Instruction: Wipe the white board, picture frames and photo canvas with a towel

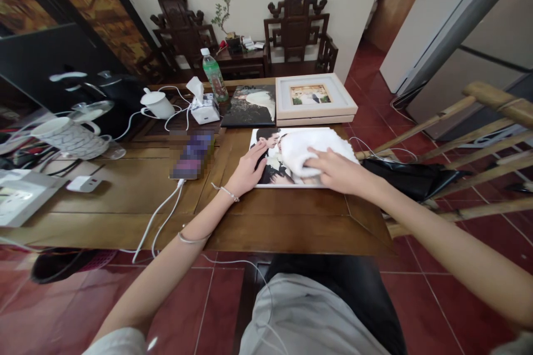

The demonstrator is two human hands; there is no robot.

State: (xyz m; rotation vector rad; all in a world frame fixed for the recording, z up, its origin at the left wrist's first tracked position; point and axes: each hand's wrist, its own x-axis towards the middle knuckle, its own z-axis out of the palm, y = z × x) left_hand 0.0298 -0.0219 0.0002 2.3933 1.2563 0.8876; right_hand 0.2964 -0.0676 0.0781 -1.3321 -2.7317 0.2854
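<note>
A white-edged photo panel (277, 173) with a picture of a couple lies flat on the wooden table in front of me. My left hand (247, 167) rests on its left edge, fingers stretched out flat and pointing away from me. On the panel's right part, my right hand (333, 169) grips a fluffy white cloth (318, 144), its fingers pressed into the fabric. The cloth hides much of the picture's right half. Behind the panel lie a dark photo panel (250, 104) and a pale framed picture (352, 106).
Left of the panel are a phone (192, 155) with a charging cable, a tissue box (205, 108), a green-labelled bottle (214, 75) and a white lidded cup (158, 104). A patterned mug (69, 137) and a power strip (25, 194) stand farther left. A bamboo chair (491, 122) is at right.
</note>
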